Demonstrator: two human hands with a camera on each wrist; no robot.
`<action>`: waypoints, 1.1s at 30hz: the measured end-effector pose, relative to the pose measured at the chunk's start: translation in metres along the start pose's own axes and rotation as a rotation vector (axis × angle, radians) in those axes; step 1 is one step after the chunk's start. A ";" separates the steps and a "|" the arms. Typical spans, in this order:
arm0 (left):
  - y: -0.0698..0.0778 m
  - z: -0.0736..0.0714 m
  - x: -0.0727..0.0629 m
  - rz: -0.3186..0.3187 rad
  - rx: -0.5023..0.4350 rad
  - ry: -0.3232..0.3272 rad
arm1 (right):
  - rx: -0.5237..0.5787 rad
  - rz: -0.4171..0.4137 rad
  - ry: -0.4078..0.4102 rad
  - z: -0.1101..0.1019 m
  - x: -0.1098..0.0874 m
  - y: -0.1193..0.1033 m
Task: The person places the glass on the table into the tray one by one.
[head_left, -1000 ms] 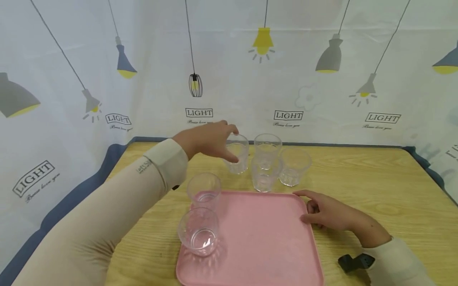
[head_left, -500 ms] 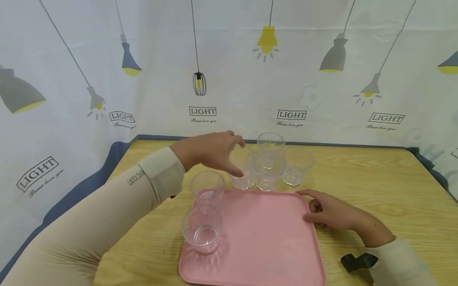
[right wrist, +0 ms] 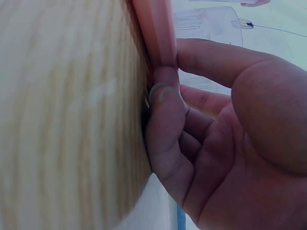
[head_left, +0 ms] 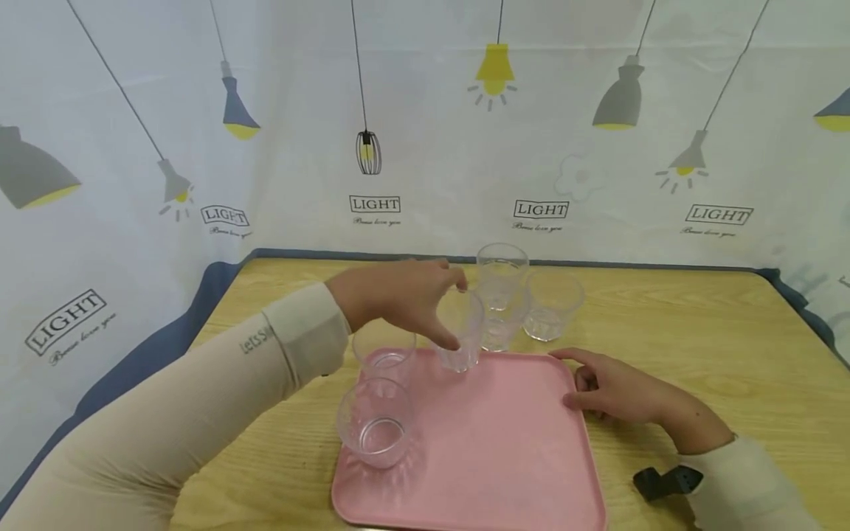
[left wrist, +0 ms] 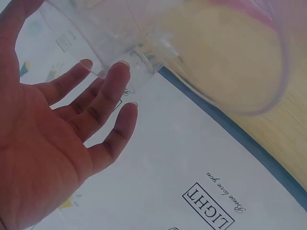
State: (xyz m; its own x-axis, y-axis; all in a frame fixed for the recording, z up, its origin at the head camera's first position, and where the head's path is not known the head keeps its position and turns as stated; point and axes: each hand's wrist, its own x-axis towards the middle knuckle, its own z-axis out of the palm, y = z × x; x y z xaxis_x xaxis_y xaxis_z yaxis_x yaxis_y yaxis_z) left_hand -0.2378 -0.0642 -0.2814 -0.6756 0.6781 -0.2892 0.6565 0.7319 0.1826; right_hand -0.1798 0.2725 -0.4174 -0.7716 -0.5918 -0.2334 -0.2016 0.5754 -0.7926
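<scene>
In the head view my left hand [head_left: 405, 293] grips a clear plastic cup [head_left: 468, 333] between thumb and fingers, upright over the far edge of the pink tray [head_left: 498, 442]. The left wrist view shows that hand's fingers [left wrist: 115, 91] along the cup's transparent wall. My right hand [head_left: 614, 389] holds the tray by its right edge near the far corner. Seen from the right wrist, its fingers [right wrist: 165, 127] curl at the tray's rim [right wrist: 160, 33]. Two more clear cups stand along the tray's left side, a nearer cup [head_left: 375, 435] and a farther cup [head_left: 384, 361], partly behind the left sleeve.
Beyond the tray three clear cups stand close together on the wooden table [head_left: 697, 354]: a back cup [head_left: 502, 264], a front cup [head_left: 498, 335] and a right cup [head_left: 553, 304]. A white curtain [head_left: 432, 110] printed with lamps hangs behind the table.
My left hand has brought the cup from the group behind the tray toward me, to the tray's far edge. The right hand keeps its place on the tray.
</scene>
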 end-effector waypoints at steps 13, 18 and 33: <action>0.009 0.010 0.003 0.026 0.078 -0.051 | -0.003 0.012 -0.003 0.000 0.000 -0.004; 0.011 0.014 0.004 0.025 0.083 -0.059 | -0.016 0.019 0.005 -0.001 0.000 -0.003; 0.013 0.018 0.003 0.023 0.078 -0.094 | -0.008 0.018 0.003 -0.001 -0.001 -0.004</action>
State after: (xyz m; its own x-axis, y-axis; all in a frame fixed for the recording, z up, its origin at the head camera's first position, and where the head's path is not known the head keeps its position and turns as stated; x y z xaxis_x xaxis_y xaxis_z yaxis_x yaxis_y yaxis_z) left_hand -0.2247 -0.0538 -0.2968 -0.6284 0.6827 -0.3730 0.6979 0.7065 0.1174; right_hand -0.1791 0.2718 -0.4136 -0.7772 -0.5792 -0.2460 -0.1922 0.5908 -0.7836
